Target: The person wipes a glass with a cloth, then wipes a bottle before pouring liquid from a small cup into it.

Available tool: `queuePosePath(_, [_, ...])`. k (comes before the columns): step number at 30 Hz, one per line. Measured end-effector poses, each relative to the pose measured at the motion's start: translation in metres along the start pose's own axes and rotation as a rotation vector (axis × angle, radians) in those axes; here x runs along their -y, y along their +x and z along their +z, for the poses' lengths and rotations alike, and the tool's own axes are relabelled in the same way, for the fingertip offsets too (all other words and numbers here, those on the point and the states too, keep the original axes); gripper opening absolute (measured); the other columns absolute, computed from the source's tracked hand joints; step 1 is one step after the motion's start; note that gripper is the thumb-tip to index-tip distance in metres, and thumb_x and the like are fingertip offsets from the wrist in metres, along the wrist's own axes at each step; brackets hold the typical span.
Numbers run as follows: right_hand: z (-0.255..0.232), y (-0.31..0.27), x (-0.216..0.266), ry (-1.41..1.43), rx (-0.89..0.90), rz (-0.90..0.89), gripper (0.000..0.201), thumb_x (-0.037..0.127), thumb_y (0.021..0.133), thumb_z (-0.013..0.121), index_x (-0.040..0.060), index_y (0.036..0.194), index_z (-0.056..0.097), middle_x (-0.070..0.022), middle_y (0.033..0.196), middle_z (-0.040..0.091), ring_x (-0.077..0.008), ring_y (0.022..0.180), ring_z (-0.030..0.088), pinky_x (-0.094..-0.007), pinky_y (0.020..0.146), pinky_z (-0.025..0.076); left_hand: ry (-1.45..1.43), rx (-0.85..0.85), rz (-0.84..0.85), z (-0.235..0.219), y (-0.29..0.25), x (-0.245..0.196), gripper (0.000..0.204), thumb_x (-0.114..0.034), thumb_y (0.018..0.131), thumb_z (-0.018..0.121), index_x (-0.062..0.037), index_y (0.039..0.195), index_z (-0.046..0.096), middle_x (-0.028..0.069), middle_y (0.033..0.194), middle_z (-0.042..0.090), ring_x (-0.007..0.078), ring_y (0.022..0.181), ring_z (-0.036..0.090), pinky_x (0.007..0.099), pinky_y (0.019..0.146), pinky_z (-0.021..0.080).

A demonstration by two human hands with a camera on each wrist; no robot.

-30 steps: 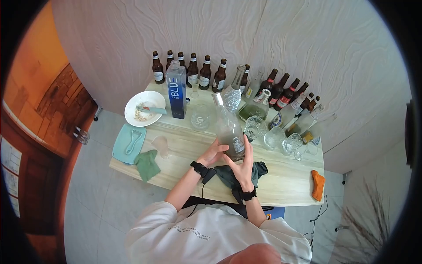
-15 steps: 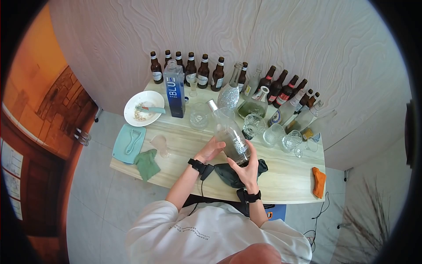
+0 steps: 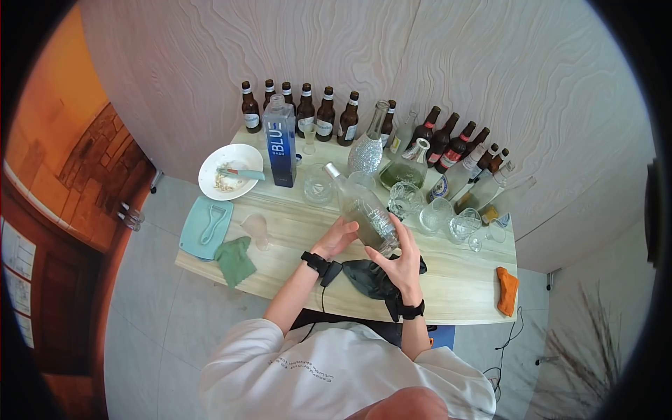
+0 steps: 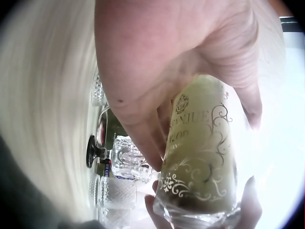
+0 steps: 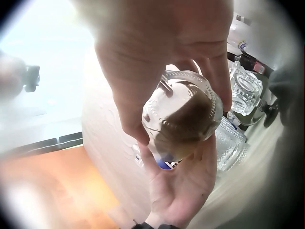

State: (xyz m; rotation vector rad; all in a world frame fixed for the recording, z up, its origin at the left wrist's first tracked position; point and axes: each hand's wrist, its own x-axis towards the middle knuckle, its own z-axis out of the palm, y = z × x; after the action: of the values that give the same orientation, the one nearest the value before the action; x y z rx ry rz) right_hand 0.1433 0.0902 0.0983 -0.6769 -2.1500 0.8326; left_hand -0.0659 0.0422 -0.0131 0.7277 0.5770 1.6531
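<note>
Left hand (image 3: pixel 337 239) and right hand (image 3: pixel 401 260) both gripping the clear bottle (image 3: pixel 367 218) — left around its side, right near the base. Bottle is tilting, neck toward the blue bottle (image 3: pixel 281 145), held above the surface (image 3: pixel 301 231). Dark cloth (image 3: pixel 369 278) is lying just below the hands.

The head view is evenly lit, sharp mid-frame, bowed and black toward its rim. In the left wrist view, white glare floods beside the fingers (image 4: pixel 250 105). In the right wrist view, brightness washes out the area beyond the thumb side; near surfaces blur.
</note>
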Motion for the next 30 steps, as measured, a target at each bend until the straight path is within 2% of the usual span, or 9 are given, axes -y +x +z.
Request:
queuePosePath(7, [-0.005, 0.005, 0.011, -0.047, 0.019, 0.019, 0.087, 0.024, 0.076, 0.094, 0.0109, 0.154, 0.059, -0.0163, 0.137, 0.068, -0.0281, 0.117, 0.072, -0.0407, 0.094, 0.060, -0.025, 0.024, 0.006, 0.010, -0.001, -0.005, 0.104, -0.054, 0.087, 0.089, -0.0098, 0.164, 0.035, 0.0078, 0.156, 0.054, 0.0245, 0.145, 0.053, 0.0478, 0.121, 0.044])
queuePosePath(10, [-0.006, 0.006, 0.013, -0.068, 0.017, 0.024, 0.088, 0.033, 0.075, 0.095, 0.0138, 0.153, 0.060, -0.0186, 0.135, 0.069, -0.0356, 0.114, 0.073, -0.0444, 0.092, 0.060, -0.047, 0.043, 0.003, 0.008, 0.000, -0.003, 0.105, -0.054, 0.088, 0.088, -0.0105, 0.166, 0.033, 0.0081, 0.158, 0.052, 0.0250, 0.146, 0.052, 0.0500, 0.122, 0.043])
queuePosePath(13, [-0.008, 0.006, 0.013, -0.100, 0.014, 0.012, 0.087, 0.034, 0.075, 0.095, 0.0140, 0.153, 0.060, -0.0180, 0.134, 0.069, -0.0346, 0.112, 0.073, -0.0444, 0.090, 0.060, -0.079, 0.069, 0.016, 0.008, 0.001, 0.000, 0.103, -0.053, 0.089, 0.087, -0.0108, 0.166, 0.033, 0.0084, 0.160, 0.051, 0.0256, 0.148, 0.051, 0.0519, 0.123, 0.042])
queuePosePath(19, [-0.010, 0.010, 0.021, -0.116, 0.017, 0.013, 0.086, 0.034, 0.074, 0.094, 0.0138, 0.151, 0.062, -0.0166, 0.133, 0.070, -0.0331, 0.109, 0.073, -0.0443, 0.089, 0.060, -0.140, 0.080, 0.024, 0.009, 0.001, 0.004, 0.101, -0.052, 0.090, 0.086, -0.0115, 0.166, 0.033, 0.0083, 0.161, 0.050, 0.0264, 0.149, 0.049, 0.0531, 0.125, 0.040])
queuePosePath(30, [-0.012, 0.017, 0.031, -0.143, 0.040, 0.040, 0.082, 0.034, 0.074, 0.094, 0.0142, 0.148, 0.064, -0.0165, 0.133, 0.070, -0.0350, 0.114, 0.073, -0.0455, 0.092, 0.061, -0.151, 0.082, 0.033, 0.016, 0.000, -0.002, 0.101, -0.056, 0.088, 0.087, -0.0095, 0.163, 0.038, 0.0087, 0.159, 0.052, 0.0269, 0.149, 0.050, 0.0524, 0.126, 0.040])
